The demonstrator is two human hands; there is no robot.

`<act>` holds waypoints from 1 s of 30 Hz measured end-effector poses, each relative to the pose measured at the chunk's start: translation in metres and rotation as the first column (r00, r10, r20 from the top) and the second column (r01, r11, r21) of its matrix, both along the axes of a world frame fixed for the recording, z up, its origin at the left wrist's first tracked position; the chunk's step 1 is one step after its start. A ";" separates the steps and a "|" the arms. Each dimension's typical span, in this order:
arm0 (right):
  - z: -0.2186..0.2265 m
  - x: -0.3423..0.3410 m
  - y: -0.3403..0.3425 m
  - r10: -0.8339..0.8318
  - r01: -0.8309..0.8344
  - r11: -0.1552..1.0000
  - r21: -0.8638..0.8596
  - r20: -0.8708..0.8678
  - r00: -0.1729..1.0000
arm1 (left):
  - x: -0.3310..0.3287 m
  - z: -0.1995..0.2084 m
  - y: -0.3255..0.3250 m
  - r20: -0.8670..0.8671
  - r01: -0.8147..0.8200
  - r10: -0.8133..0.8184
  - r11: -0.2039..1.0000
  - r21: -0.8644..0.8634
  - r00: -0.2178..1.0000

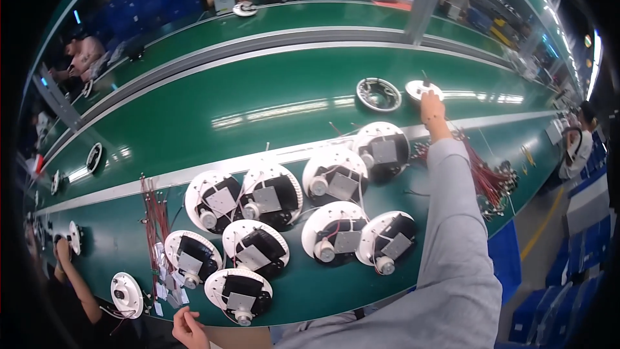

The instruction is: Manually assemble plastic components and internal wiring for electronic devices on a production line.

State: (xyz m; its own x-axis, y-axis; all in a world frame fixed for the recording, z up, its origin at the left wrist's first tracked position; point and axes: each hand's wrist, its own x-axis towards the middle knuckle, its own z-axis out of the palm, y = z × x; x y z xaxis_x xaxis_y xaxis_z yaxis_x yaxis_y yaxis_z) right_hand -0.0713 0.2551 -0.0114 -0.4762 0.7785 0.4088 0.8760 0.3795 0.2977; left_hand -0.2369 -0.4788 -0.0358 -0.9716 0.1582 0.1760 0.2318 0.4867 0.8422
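My right arm stretches far across the bench, and my right hand grips the near edge of a white round disc-shaped part on the green belt. A dark stub stands up from that part's middle. My left hand hangs by the bench's front edge, fingers loosely bent and apart, holding nothing. Nearest to it is a white round unit with a black body, a metal plate and a small motor-like cylinder. Several like units, among them one at the back, stand between my hands.
A white ring-shaped housing lies on the belt. Red wire bundles lie at right and left, with small pale tags nearby. Another white disc sits front left. A co-worker's arm reaches in at left; a metal post rises behind.
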 end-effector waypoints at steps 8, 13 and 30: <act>-0.021 -0.011 0.023 0.161 -0.154 0.986 0.069 -0.105 0.981 | -0.010 0.039 0.029 -0.127 0.036 -0.036 0.999 -0.004 0.991; -0.007 0.009 -0.005 0.257 -0.274 0.961 -0.037 -0.245 0.935 | -0.013 0.062 0.040 -0.378 0.168 -0.181 0.983 -0.067 0.908; 0.096 0.019 -0.418 0.020 -0.931 0.336 0.141 -0.990 -0.143 | 0.085 0.108 0.175 -0.173 0.912 -0.958 0.150 0.381 0.229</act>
State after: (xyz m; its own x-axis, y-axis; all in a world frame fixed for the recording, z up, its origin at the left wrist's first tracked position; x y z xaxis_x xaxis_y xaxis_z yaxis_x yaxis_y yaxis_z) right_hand -0.0518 -0.1627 0.0847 -0.5200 0.6367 0.5694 -0.3785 0.4258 -0.8219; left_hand -0.1518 -0.3039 0.0724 -0.1382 0.9112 0.3880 0.2120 -0.3555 0.9103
